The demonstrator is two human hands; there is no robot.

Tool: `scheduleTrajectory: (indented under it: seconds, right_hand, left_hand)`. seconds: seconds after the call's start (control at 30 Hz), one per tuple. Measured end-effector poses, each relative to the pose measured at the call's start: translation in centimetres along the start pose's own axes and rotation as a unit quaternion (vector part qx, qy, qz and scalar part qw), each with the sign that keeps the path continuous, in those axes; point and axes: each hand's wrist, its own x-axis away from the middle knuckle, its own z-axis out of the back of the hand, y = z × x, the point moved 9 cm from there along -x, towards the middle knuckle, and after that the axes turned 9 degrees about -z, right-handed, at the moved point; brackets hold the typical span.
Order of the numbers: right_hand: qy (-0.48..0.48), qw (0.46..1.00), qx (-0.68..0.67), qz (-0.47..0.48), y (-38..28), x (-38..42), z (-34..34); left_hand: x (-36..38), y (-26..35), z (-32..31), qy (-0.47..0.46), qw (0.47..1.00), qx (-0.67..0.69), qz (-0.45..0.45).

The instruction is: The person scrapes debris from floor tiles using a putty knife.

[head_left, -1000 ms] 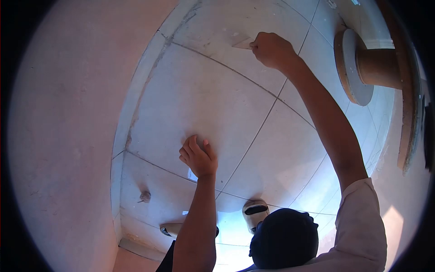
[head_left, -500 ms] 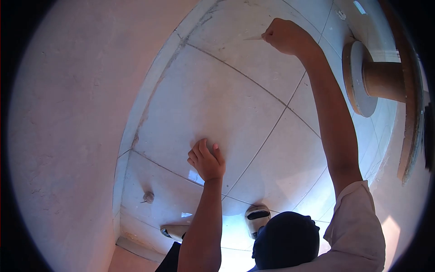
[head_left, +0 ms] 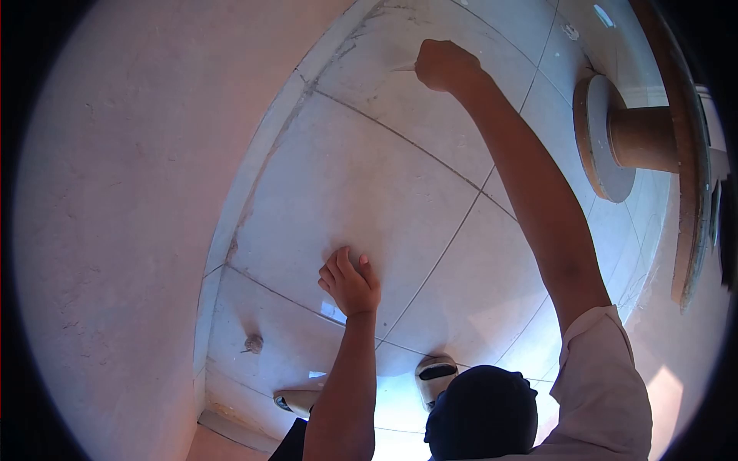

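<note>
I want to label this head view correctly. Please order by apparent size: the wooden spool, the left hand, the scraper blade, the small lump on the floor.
1. wooden spool
2. left hand, braced on the floor tile
3 and 4. scraper blade in the right hand and the small lump: both look tiny, too alike to rank.

A person in a pale short-sleeved shirt — the sleeve ending above the elbow, both forearms bare. A dark head covering shows below — and light sandals with dark straps.
</note>
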Motion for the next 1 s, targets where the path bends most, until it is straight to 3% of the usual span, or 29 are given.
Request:
scheduleTrajectory:
  seconds: [0.1, 0.17, 0.2, 0.27, 0.33, 0.4, 0.47, 0.53, 0.63, 0.9, 0.97, 1.0]
  right_hand:
    - [-0.049, 0.999, -0.006, 0.013, -0.1, -0.2, 0.0]
    - [0.061, 0.998, -0.003, -0.002, 0.0, -0.9, -0.3]
    - [0.063, 0.998, 0.0, -0.006, 0.9, -1.9, 0.2]
    - [-0.013, 1.0, 0.004, -0.009, 1.6, -4.3, 0.2]
    - [0.024, 0.986, -0.163, 0.03, 5.0, -2.5, 0.9]
    - [0.192, 0.948, -0.252, -0.005, 10.7, 0.4, -1.1]
    - [0.253, 0.929, -0.246, -0.113, 17.4, 3.2, -7.0]
    - [0.321, 0.918, -0.183, -0.147, 23.0, 4.8, -11.5]
    - [0.396, 0.894, -0.179, -0.113, 23.8, 7.5, -11.0]
    - [0.389, 0.9, -0.168, -0.103, 23.8, 7.2, -11.0]
    - [0.375, 0.904, -0.174, -0.111, 23.9, 6.9, -10.8]
    - [0.379, 0.902, -0.176, -0.106, 23.9, 7.0, -10.6]
  left_hand:
    - [-0.3, -0.3, -0.2, -0.005, 1.0, 0.003, -0.001]
    - [0.0, 0.0, -0.1, -0.007, 1.0, 0.009, 0.003]
    - [0.1, 0.4, -0.2, -0.008, 1.0, 0.014, 0.001]
    - [-0.1, 0.2, 0.1, 0.0, 1.0, -0.003, -0.004]
    - [0.0, -0.1, 0.0, 0.001, 1.0, 0.004, -0.001]
    - [-0.1, -0.1, 0.0, 0.003, 1.0, 0.017, 0.001]
    - [-0.1, 0.0, 0.1, 0.003, 1.0, 0.02, -0.001]
    - [0.1, 0.0, 0.1, 0.007, 1.0, 0.014, 0.0]
    - [-0.1, -0.2, 0.0, 0.011, 1.0, -0.003, 0.001]
    - [-1.4, 1.7, 1.4, 0.041, 0.999, -0.02, -0.007]
    - [-3.7, 1.6, 1.7, 0.069, 0.991, 0.05, 0.1]
    - [-5.8, 3.1, 1.0, 0.07, 0.99, 0.105, 0.064]
